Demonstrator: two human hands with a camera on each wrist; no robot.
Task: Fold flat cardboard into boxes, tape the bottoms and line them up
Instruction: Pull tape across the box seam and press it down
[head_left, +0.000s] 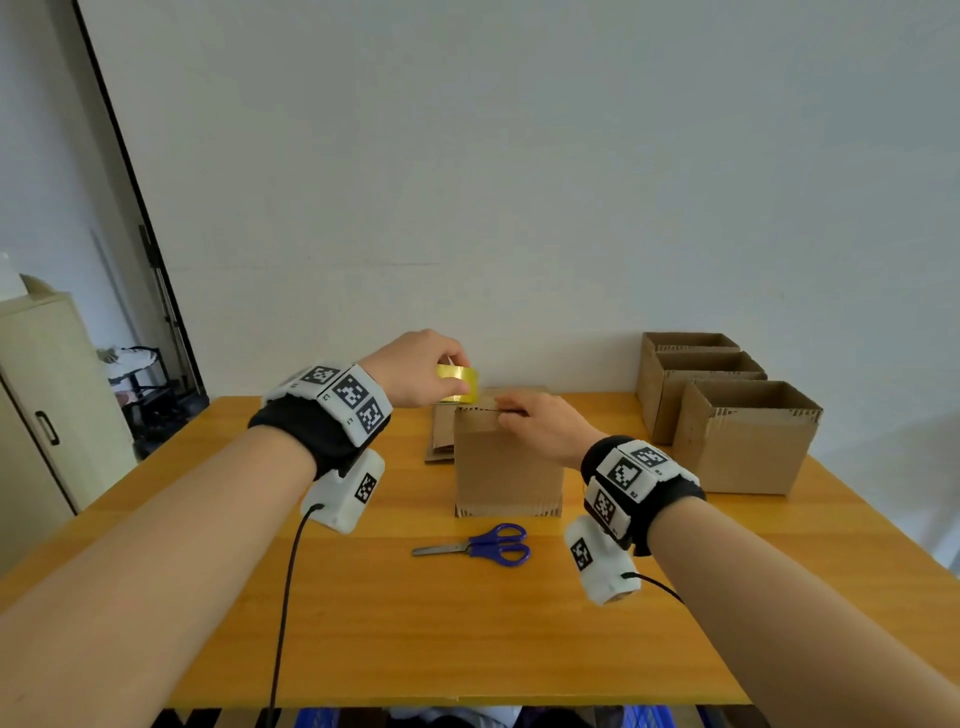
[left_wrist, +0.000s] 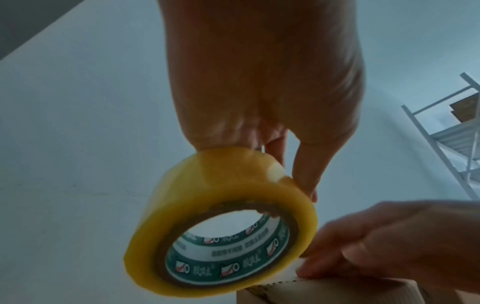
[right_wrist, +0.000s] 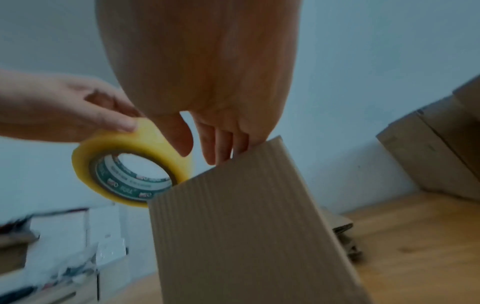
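A folded cardboard box (head_left: 506, 462) stands near the middle of the wooden table (head_left: 415, 623), its closed flaps facing up. My left hand (head_left: 453, 372) grips a roll of yellow tape (head_left: 460, 383) just above the box's far left top corner. In the left wrist view the tape roll (left_wrist: 207, 205) hangs from my finger and thumb over the box edge (left_wrist: 324, 294). My right hand (head_left: 519, 410) lies on the box top with straight fingers (right_wrist: 215, 144) pressing near the seam, right beside the roll (right_wrist: 124, 152). Whether a tape end lies under them is hidden.
Blue-handled scissors (head_left: 483, 545) lie in front of the box. Flat cardboard (head_left: 441, 431) is stacked behind it to the left. Three open boxes (head_left: 743, 436) stand in a row at the back right by the wall. A cabinet (head_left: 47, 405) stands left of the table.
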